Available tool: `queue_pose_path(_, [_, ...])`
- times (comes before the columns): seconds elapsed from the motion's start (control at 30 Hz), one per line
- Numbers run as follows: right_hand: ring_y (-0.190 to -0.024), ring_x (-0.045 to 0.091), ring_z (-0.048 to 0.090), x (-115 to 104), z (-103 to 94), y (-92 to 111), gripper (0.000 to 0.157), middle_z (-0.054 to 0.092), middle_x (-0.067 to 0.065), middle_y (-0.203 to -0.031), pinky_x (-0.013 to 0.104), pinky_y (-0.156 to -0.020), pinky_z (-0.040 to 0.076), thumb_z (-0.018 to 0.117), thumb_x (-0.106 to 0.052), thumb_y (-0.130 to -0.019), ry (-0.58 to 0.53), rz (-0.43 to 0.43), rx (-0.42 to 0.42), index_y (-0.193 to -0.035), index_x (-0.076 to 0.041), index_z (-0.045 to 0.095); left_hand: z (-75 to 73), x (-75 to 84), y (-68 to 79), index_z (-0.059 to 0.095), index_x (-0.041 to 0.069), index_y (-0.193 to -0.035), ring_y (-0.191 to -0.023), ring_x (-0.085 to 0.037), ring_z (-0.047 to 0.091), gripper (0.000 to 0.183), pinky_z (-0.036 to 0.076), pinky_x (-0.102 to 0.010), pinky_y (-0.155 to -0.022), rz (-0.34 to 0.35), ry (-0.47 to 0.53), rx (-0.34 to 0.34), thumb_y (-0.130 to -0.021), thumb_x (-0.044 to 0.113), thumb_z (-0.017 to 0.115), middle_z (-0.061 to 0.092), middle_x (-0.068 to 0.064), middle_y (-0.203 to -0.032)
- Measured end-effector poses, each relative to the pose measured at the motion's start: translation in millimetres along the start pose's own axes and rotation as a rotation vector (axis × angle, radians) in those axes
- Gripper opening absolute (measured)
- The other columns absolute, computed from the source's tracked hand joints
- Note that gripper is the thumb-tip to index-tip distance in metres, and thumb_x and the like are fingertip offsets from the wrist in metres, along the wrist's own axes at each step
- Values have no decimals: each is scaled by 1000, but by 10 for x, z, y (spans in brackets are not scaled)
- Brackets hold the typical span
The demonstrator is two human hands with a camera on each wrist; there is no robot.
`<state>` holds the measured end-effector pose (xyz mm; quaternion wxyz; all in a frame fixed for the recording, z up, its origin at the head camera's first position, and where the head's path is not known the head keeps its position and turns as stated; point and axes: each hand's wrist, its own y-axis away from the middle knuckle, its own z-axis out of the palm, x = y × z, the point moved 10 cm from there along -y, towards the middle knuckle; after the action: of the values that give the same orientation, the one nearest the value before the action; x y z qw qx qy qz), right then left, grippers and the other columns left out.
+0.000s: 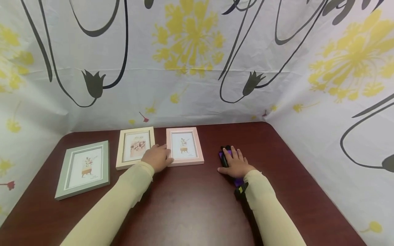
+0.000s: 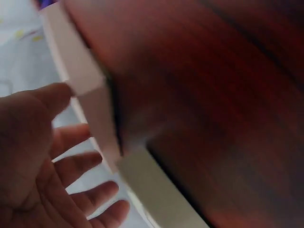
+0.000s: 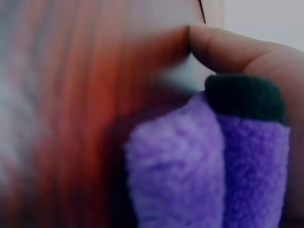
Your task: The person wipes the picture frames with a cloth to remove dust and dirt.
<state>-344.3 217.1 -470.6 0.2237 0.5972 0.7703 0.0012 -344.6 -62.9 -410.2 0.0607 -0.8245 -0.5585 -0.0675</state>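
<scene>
The pink picture frame [image 1: 200, 151] lies flat on the table, showing a plant print. My left hand [image 1: 156, 158] is at its lower left corner, fingers spread; in the left wrist view the thumb [image 2: 58, 97] appears to touch that corner. Just left of it is a cream picture frame [image 1: 120, 154], partly behind the hand. My right hand [image 1: 237, 165] rests with spread fingers on a purple and black item [image 1: 221, 156], mostly covered. The right wrist view shows it as fluffy purple cloth [image 3: 175, 175] with a dark band [image 3: 244, 97]; its exact kind is unclear.
A sage-green picture frame [image 1: 105, 164] lies at the left of the dark red-brown table [image 1: 191, 205]. White patterned fabric [image 1: 197, 99] rises behind the table and on both sides. A black strap-like piece [image 1: 240, 191] is by the right wrist.
</scene>
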Motion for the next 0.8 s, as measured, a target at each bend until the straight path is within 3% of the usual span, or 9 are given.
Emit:
queue_pose_path(0.1, [-146, 49, -9, 17, -36, -73, 97, -10, 26, -162, 71, -111, 5, 54, -60, -94, 24, -5, -5, -160, -10, 5, 50, -18, 28, 63, 11, -80, -119, -42, 57, 29, 48, -53, -97, 12, -6, -18, -98, 34, 61, 55, -21, -139])
queue_pose_path(0.23, [-146, 49, -8, 40, -84, -139, 95, -10, 26, -162, 71, -111, 6, 52, -59, -95, 39, 0, -6, -160, -10, 5, 82, 8, 115, 70, 7, -98, -114, -40, 60, 29, 50, -52, -95, 8, 8, -7, -98, 34, 61, 55, -22, -139])
queue_pose_path(0.3, [-146, 50, -8, 37, -109, -160, 93, -9, 27, -162, 72, -111, 7, 52, -58, -96, 40, -3, -6, -160, -9, 6, 82, 41, 180, 71, 7, -99, -106, -38, 64, 31, 53, -50, -89, 3, -7, 7, -97, 36, 62, 59, -21, -134])
queue_pose_path(0.47, [-146, 49, -6, 51, -152, -211, 89, -8, 25, -162, 70, -112, 7, 51, -55, -98, 30, 9, -6, -160, -10, 5, 17, 176, 386, 65, 13, -74, -75, -28, 65, 31, 55, -43, -67, 22, -44, 61, -91, 38, 71, 71, -16, -108])
queue_pose_path(0.57, [-146, 49, -6, 63, -161, -227, 89, -7, 25, -162, 70, -112, 6, 51, -55, -98, 9, 10, -7, -160, -10, 6, -5, 256, 527, 66, 13, -74, -73, -27, 64, 30, 54, -42, -64, 45, -47, 83, -88, 38, 74, 71, -13, -102])
queue_pose_path(0.8, [-146, 48, -10, 82, -144, -224, 83, -10, 25, -162, 69, -113, 3, 45, -52, -101, -25, -12, -29, -160, -9, 5, -30, 348, 860, 69, 12, -79, -91, -31, 67, 27, 56, -45, -71, 76, 2, 108, -84, 37, 78, 70, -13, -112])
